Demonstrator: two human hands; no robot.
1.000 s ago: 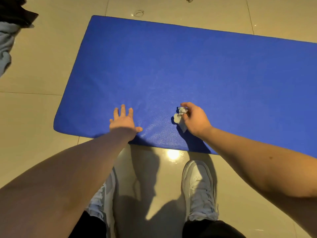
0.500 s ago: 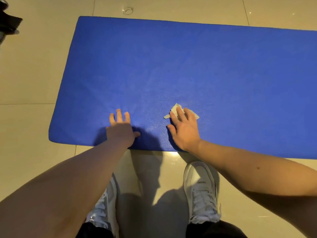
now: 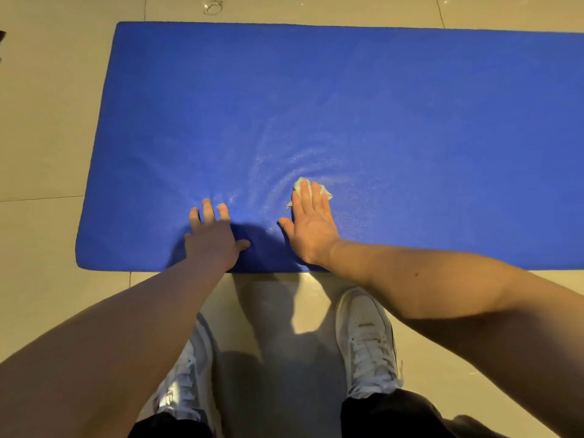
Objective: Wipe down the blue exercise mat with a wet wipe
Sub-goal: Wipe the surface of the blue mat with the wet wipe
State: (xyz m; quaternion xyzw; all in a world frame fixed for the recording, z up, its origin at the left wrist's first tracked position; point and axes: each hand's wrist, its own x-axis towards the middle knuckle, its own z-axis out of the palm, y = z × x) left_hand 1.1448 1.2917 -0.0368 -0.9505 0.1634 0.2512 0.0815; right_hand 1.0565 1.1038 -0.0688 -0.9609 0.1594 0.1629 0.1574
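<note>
Two hands down on the blue exercise mat (image 3: 347, 105), which lies flat on the tiled floor (image 3: 41, 121) with its left end in view and its right end running out of frame.

Right hand (image 3: 311, 229): palm down, fingers straight and close together, pressing the wet wipe (image 3: 297, 185) into the mat. The wipe is crumpled. Only its pale edges show around the fingertips. It sits a little in from the near edge, toward the mat's left end.

Left hand (image 3: 212, 238): flat, fingers spread, holding nothing, bearing down on the mat just beside the right hand. Likely pinning the mat so it does not slide.

Step in hand: wiping, early on. Faint curved ripples fan out ahead of the wipe. Sheen shows only in the patch around the hands. Most of the surface looks untouched.

Next move, as I judge it: push the wipe on across the mat in overlapping strokes with steady downward pressure, keeping the left hand planted. The mat bunches under the push, so the strokes need to be lighter or longer.

Against a second ago: the right hand then pinched the wipe in curled fingers, close to the near edge. It has since flattened over the wipe and slid farther onto the mat. The left hand has barely shifted.
</note>
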